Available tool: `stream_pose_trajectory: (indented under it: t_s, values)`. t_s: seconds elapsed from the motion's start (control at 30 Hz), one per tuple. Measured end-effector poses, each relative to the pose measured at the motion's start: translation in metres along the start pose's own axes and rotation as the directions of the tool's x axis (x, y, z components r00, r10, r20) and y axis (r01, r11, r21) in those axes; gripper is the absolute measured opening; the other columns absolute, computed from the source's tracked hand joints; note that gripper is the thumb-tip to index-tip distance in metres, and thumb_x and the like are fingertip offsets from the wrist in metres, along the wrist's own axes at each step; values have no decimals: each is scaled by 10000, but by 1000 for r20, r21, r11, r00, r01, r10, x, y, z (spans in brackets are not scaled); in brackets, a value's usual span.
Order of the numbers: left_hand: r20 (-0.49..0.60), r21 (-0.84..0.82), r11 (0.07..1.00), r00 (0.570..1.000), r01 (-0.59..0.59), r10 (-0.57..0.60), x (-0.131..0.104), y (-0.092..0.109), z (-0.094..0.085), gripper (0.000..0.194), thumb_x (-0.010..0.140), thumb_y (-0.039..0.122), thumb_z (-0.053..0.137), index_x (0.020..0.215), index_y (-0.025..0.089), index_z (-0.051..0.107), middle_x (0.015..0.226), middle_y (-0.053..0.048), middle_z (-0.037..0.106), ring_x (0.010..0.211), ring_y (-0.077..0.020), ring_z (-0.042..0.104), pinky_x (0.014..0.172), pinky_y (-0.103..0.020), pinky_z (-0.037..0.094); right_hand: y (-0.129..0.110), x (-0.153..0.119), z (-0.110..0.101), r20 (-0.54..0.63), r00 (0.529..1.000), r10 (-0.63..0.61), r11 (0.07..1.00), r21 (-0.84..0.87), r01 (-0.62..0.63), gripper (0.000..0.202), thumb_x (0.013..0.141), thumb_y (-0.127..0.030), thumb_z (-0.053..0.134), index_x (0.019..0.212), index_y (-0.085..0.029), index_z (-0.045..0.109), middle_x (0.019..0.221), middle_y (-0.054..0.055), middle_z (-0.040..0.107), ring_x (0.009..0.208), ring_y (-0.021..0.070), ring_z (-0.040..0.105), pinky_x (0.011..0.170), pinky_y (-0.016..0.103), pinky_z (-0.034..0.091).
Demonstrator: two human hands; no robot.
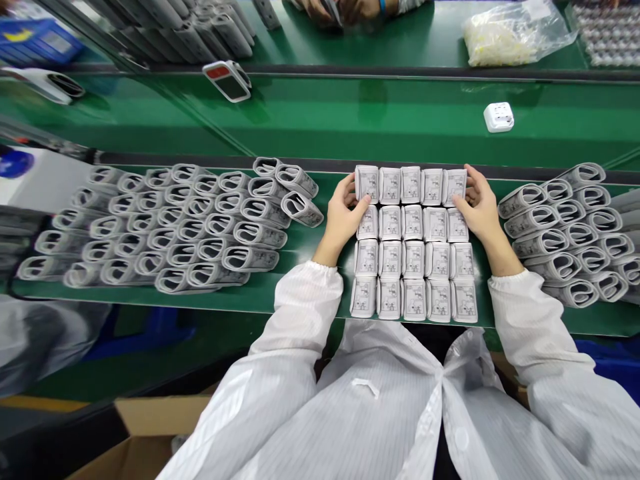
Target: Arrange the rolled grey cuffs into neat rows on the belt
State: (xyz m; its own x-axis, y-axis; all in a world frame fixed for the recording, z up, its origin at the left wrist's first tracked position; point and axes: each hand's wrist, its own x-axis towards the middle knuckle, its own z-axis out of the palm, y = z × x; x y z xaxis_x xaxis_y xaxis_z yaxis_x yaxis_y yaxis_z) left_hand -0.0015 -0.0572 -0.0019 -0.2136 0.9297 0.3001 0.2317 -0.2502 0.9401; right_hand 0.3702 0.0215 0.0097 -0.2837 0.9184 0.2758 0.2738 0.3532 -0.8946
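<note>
Folded paper leaflets (413, 222) with small line drawings lie in a block of several neat rows on the green bench before me. At the left end of the farthest row, my left hand (346, 208) has its thumb on the near edge and its fingers round the outer side of the end leaflet. My right hand (477, 203) grips the same row's right end in the same way, thumb on top of the corner leaflet (455, 187). The row is pressed between both hands, its leaflets side by side.
Rolled leaflets are stacked on the left (165, 227) and on the right (570, 233). Beyond the bench edge, a green belt (350, 120) carries a white adapter (499, 117) and a white device (228, 81). A co-worker's hands (350, 10) and a plastic bag (515, 37) are opposite.
</note>
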Motion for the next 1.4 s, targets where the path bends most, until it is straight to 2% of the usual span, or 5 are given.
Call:
stream_pose_trajectory:
  t_s: [0.37, 0.6, 0.8, 1.2, 1.4]
  values:
    - [-2, -2, 1000, 1000, -5, 5, 1, -2, 0, 846, 931, 736, 844, 1570, 242, 594, 1516, -190, 742, 1348, -323, 789, 1218, -497, 631, 1, 1, -1, 21, 1000, 20, 1000, -1, -20, 1105, 884, -978, 733, 1759, -381, 420, 1563, 145, 662, 1187, 368, 776, 1000, 607, 694]
    - [7, 10, 1000, 1000, -13, 13, 0, -3, 0, 822, 953, 720, 830, 1583, 251, 587, 1526, -187, 737, 1381, -329, 776, 1247, -511, 614, -1, 0, 2, -22, 999, 26, 1000, 11, -26, 1131, 835, -1028, 734, 1716, -369, 468, 1540, 138, 678, 1104, 346, 785, 1033, 640, 691]
    - [11, -8, 1000, 1000, -17, 17, 1, -4, -2, 817, 945, 714, 842, 1582, 264, 599, 1522, -173, 736, 1459, -350, 735, 1297, -535, 577, -3, 0, 1, 11, 999, 38, 999, -15, -38, 1128, 860, -1030, 698, 1744, -381, 432, 1554, 140, 662, 1188, 367, 767, 1023, 631, 698]
    - [3, -22, 1000, 1000, -9, 9, 1, -2, -1, 845, 913, 729, 870, 1567, 260, 613, 1510, -171, 748, 1436, -346, 751, 1291, -529, 589, -4, 0, 1, 28, 998, 54, 999, -9, -53, 1125, 864, -996, 733, 1765, -396, 428, 1593, 126, 638, 1194, 367, 765, 1058, 652, 691]
    - [6, -14, 1000, 1000, -21, 21, 1, -2, -2, 845, 925, 727, 859, 1574, 249, 608, 1512, -178, 746, 1449, -354, 743, 1291, -529, 590, 1, -2, -2, 57, 998, -5, 999, -42, 7, 1114, 895, -961, 715, 1800, -409, 374, 1754, 116, 480, 1239, 368, 736, 1052, 624, 689]
